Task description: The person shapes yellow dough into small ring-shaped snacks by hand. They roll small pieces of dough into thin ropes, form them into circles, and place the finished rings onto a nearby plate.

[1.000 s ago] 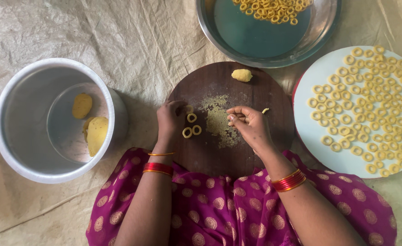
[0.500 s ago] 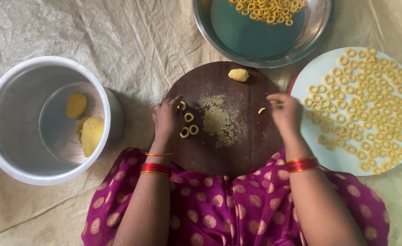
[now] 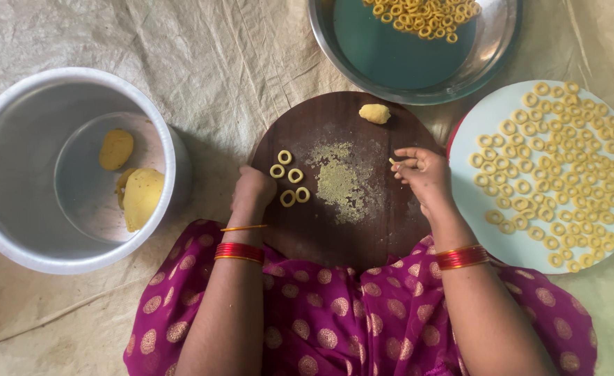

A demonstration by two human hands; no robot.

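The left hand (image 3: 252, 193) rests curled on the round dark board (image 3: 335, 230), knuckles up; its grip is hidden, so I cannot tell whether it holds anything. Just beside it lie five small dough rings (image 3: 290, 177) flat on the board, in a loose cluster that runs from upper left to lower right.

The right hand (image 3: 424, 174) hovers over the board's right edge, fingers bent and partly closed — thumb and forefinger pinch a short dough strip (image 3: 394, 161). The strip's long axis lies roughly across the view, its free end pointing left toward the board's middle.

A patch of crumbs (image 3: 338, 179) sits between the hands, and a dough lump (image 3: 375, 113) lies near the board's far edge. At right a pale plate (image 3: 484, 115) carries many rings; beyond the board a steel basin (image 3: 418, 76) holds more. At left a steel pot (image 3: 14, 209) holds yellow dough pieces (image 3: 140, 197). All of it sits on a creased cloth (image 3: 181, 56).
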